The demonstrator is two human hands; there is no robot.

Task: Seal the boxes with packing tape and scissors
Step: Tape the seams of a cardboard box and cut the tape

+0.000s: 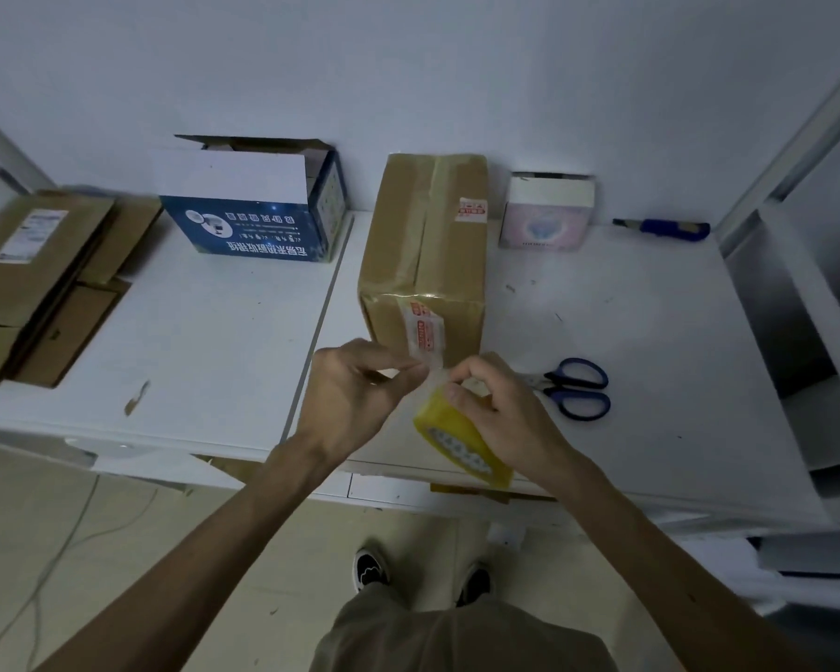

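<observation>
Starting a strip: gripping the yellow roll of packing tape (461, 441) in the curled right hand (498, 405), just in front of the brown cardboard box (428, 254) on the white worktop (651, 332), pinching its loose end with the left hand (360, 388), next probably pulling out length.

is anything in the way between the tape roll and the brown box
Nothing visible. The tape roll in the right hand is just in front of the brown box; the scissors lie off to the right.
</observation>
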